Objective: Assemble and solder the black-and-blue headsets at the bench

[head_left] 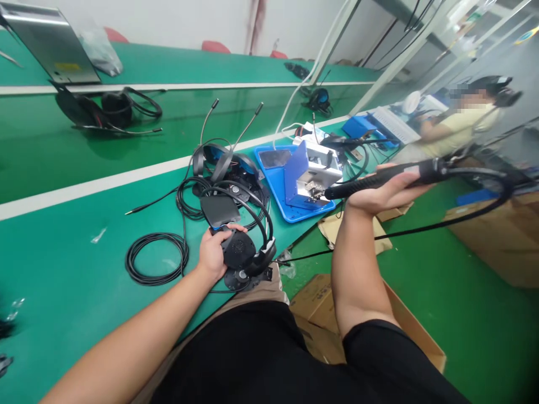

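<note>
My left hand (214, 251) grips a black headset (240, 249) by its round earpiece at the near edge of the green bench (63, 264). The headband arcs up to the right and a coiled black cable (155, 259) lies beside the hand. My right hand (385, 193) is closed round a black soldering iron (379, 179), held level, with its tip touching the holder of a white and blue soldering station (314, 174). The iron's black cord (421, 227) loops down toward my lap.
More headsets with boom microphones (229, 165) are piled behind the held one, beside a blue tray (275, 185). Another headset (112, 109) lies across the conveyor. Cardboard boxes (320, 303) stand on the floor at my knees. A seated person (458, 126) works at the right.
</note>
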The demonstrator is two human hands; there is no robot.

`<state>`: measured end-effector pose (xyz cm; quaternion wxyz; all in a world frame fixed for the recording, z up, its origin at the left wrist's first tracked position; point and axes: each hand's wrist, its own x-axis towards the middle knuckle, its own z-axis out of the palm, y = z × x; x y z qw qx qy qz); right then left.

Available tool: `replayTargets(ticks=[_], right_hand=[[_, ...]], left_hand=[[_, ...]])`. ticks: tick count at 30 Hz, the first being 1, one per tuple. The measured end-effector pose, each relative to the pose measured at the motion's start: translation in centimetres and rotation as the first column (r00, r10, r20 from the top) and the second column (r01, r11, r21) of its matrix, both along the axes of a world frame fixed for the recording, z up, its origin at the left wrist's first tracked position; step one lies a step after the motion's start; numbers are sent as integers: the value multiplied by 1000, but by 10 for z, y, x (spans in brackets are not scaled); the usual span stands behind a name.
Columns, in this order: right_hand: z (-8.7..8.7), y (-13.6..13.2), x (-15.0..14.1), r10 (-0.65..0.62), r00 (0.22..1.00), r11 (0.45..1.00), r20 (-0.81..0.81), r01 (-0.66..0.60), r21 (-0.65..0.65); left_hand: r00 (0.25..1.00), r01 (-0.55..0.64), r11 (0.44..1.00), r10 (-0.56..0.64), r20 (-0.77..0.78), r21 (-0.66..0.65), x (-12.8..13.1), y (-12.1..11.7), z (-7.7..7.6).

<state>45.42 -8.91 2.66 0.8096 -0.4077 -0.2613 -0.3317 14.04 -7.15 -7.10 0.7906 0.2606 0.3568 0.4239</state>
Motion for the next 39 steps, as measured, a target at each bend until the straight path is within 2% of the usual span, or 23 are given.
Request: replayTargets(ticks=[2, 4, 9, 15, 18, 21, 25, 27, 30, 33, 34, 35, 37, 39], right_hand=[[-7, 8, 19, 17, 999, 999, 29, -16, -52], [-14, 14, 25, 35, 999, 996, 33, -32, -85], [-24, 20, 26, 30, 1000, 991, 2, -29, -133], [-23, 20, 27, 43, 999, 970, 0, -42, -240], [-17, 19, 24, 112, 994, 922, -14, -110, -370], [-8, 7, 11, 226, 962, 849, -153, -272, -453], [9, -30, -40, 414, 814, 772, -408, -551, -316], [20, -51, -81, 547, 689, 674, -475, -699, -239], [37, -73, -147, 618, 596, 594, -512, -781, -193], [39, -76, -202, 647, 565, 524, -513, -818, -240], [35, -72, -217, 651, 580, 533, -489, -809, -249], [29, -66, -228, 649, 611, 565, -453, -786, -251], [13, -50, -243, 600, 712, 678, -365, -694, -240], [-3, -35, -249, 514, 804, 755, -298, -590, -287]], left_hand=[[1000, 7, 1000, -7, 1, -4, 0, 0, 0], [1000, 16, 1000, -16, 1, -10, 0, 0, -2], [1000, 15, 1000, -15, -17, 3, -1, 1, -10], [999, 44, 999, -44, 10, 3, -2, 2, -13], [999, 47, 999, -47, 26, -2, -2, 2, -10], [999, 25, 999, -24, 26, -23, -1, 1, -7], [998, 15, 997, -10, 57, -82, 0, 0, -3], [998, 1, 997, 3, 60, -76, 2, 0, -2], [999, -14, 999, 16, 45, -48, 3, 0, -4], [1000, -6, 1000, 7, 28, -29, 2, -1, -7], [1000, -10, 1000, 11, 24, -22, 2, -2, -8], [1000, -14, 1000, 15, 24, -17, 2, -3, -9], [999, -28, 999, 29, 35, -17, 2, -3, -11], [998, -45, 999, 47, 51, -29, 3, -3, -12]])
